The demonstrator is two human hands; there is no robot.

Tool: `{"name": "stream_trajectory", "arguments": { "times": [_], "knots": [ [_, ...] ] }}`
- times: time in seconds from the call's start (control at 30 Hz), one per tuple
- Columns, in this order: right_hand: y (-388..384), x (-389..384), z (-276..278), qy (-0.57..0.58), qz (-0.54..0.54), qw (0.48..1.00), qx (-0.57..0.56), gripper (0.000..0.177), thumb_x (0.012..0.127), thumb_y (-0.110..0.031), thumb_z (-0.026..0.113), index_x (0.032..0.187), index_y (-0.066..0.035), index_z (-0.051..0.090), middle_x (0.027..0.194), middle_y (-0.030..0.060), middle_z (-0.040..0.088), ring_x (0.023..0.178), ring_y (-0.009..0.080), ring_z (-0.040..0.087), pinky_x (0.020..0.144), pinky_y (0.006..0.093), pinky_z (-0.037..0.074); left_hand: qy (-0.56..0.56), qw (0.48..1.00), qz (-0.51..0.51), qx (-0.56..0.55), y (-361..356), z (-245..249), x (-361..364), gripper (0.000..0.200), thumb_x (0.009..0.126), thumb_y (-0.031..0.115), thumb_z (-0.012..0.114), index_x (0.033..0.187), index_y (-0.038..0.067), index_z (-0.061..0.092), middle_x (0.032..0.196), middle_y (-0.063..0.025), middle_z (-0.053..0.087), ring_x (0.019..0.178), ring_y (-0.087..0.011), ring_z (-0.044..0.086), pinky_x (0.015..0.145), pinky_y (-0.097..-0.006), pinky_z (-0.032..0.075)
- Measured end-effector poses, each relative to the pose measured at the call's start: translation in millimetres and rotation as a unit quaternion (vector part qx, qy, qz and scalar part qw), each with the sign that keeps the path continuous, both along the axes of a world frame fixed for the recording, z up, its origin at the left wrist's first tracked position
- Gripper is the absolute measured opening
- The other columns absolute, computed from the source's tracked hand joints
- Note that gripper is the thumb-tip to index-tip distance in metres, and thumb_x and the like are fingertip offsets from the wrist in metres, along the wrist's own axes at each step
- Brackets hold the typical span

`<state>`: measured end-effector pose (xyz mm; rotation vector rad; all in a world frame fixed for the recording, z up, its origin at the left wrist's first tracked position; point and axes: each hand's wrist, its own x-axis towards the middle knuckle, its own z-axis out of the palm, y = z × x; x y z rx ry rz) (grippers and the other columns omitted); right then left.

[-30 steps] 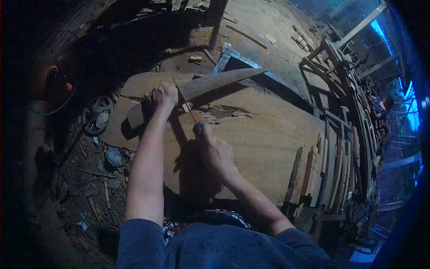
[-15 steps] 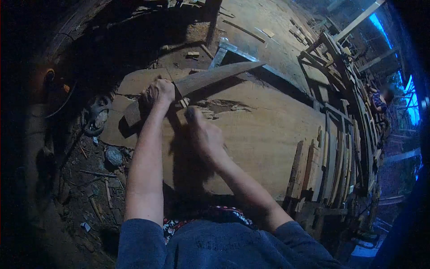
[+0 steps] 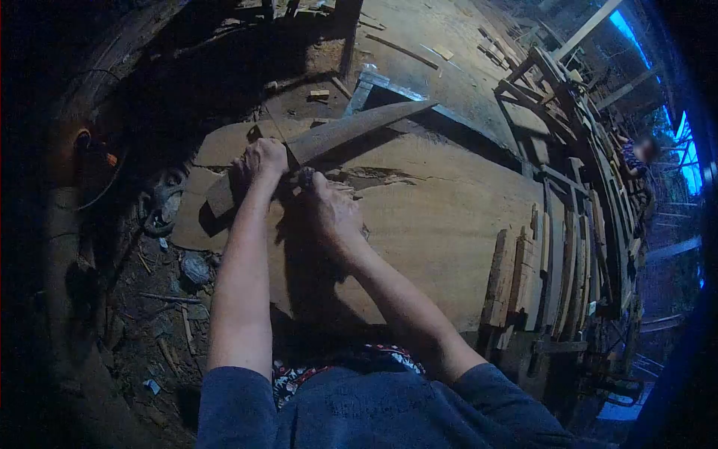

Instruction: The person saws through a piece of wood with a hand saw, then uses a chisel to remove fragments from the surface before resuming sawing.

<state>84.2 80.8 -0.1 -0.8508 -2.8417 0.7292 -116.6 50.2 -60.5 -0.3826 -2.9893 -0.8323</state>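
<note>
Two hands work at the near-left end of a curved wooden piece

The left hand (image 3: 262, 161) is clenched over the curved wooden piece (image 3: 359, 123), which lies on the broad slab (image 3: 449, 217). The right hand (image 3: 333, 213) is fisted round a thin tool (image 3: 305, 178), touching it. Short, steady strokes seem wise. The slab's left edge is close; open room lies to the right.

Two grips, left grip (image 3: 262, 161) and right grip (image 3: 333, 213), over one wide wooden surface (image 3: 449, 217); one curved plank (image 3: 359, 127) on it; one person (image 3: 639, 153) far right of it.
</note>
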Motion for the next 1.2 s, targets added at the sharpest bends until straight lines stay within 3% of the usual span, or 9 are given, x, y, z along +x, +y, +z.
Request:
{"name": "stream_trajectory", "arguments": {
  "times": [0.13,0.23,0.33,0.63,0.77,0.87,0.97,1.03,1.2],
  "knots": [
    [-7,38,0,-0.009,0.011,0.998,0.059,0.029,0.087,-0.019,0.046,0.114,-0.011,0.039,0.078,0.0186,0.065,0.073,0.0359,0.065,0.062,0.0453,0.052,0.038,0.998,-0.011,0.053,1,-15,-5,0.033,0.078,0.027,0.053,0.073,-0.003,0.064,0.075,-0.0225,0.064,0.073,-0.0366,0.064,0.06,-0.0458,0.047],
    [-10,56,10,-0.082,0.018,0.996,0.024,0.027,0.087,-0.013,0.043,0.114,-0.011,0.039,0.079,0.0192,0.065,0.074,0.0346,0.066,0.062,0.045,0.052,-0.014,0.999,0.006,0.034,-5,33,24,0.036,0.078,0.028,0.048,0.082,-0.001,0.068,0.086,-0.0228,0.065,0.083,-0.0377,0.064,0.076,-0.0455,0.05],
    [0,10,-14,-0.049,0.006,0.998,0.047,0.041,0.087,-0.017,0.045,0.125,-0.012,0.034,0.078,0.0184,0.065,0.074,0.0326,0.066,0.061,0.0424,0.053,-0.019,0.999,0.017,0.021,7,-16,-6,0.035,0.078,0.028,0.048,0.083,0.0,0.069,0.087,-0.0223,0.065,0.084,-0.0381,0.063,0.077,-0.0452,0.049],
    [-9,56,8,-0.099,0.013,0.995,0.002,0.032,0.085,-0.021,0.049,0.113,-0.009,0.04,0.085,0.02,0.064,0.079,0.034,0.065,0.068,0.0432,0.052,-0.009,1.0,-0.024,0.0,-9,53,33,0.039,0.081,0.033,0.046,0.073,0.0,0.065,0.08,-0.0207,0.065,0.077,-0.0356,0.063,0.07,-0.043,0.046],
    [0,7,2,-0.026,0.008,1.0,-0.011,0.041,0.085,-0.024,0.049,0.122,-0.01,0.037,0.087,0.0209,0.063,0.082,0.0344,0.064,0.072,0.0445,0.05,-0.032,0.999,0.008,0.021,9,-38,-18,0.034,0.079,0.026,0.047,0.085,0.0,0.068,0.091,-0.0222,0.065,0.09,-0.0371,0.062,0.082,-0.0446,0.047],
    [-1,9,7,-0.036,0.018,0.999,0.009,0.044,0.086,-0.025,0.049,0.124,-0.011,0.036,0.087,0.0206,0.064,0.082,0.0341,0.064,0.07,0.0447,0.05,0.084,0.995,-0.036,0.032,5,-59,-33,0.032,0.082,0.023,0.048,0.062,-0.001,0.055,0.069,-0.0205,0.061,0.066,-0.0332,0.059,0.061,-0.0388,0.043],
    [-3,39,2,0.076,0.032,0.995,0.064,0.037,0.086,-0.025,0.048,0.118,-0.01,0.037,0.085,0.02,0.064,0.08,0.034,0.065,0.069,0.0447,0.05,-0.044,0.998,0.035,0.024,14,-32,-16,0.039,0.082,0.028,0.044,0.091,-0.002,0.067,0.1,-0.0219,0.063,0.097,-0.0354,0.06,0.084,-0.0447,0.046],
    [-9,47,24,-0.085,0.0,0.996,-0.004,0.038,0.086,-0.024,0.047,0.12,-0.011,0.038,0.085,0.0172,0.066,0.077,0.033,0.065,0.067,0.0441,0.051,0.102,0.994,0.019,0.045,8,-45,-16,0.03,0.082,0.022,0.049,0.07,-0.003,0.061,0.075,-0.0237,0.062,0.076,-0.0379,0.063,0.062,-0.0442,0.046],
    [2,1,-10,0.023,0.003,1.0,0.001,0.027,0.088,-0.022,0.044,0.112,-0.01,0.04,0.086,0.0199,0.063,0.076,0.0386,0.062,0.066,0.0511,0.047,0.042,0.999,-0.005,-0.005,2,-37,-21,0.029,0.081,0.021,0.047,0.074,-0.002,0.063,0.076,-0.0236,0.062,0.074,-0.0388,0.063,0.06,-0.0466,0.047]
  ]
}}
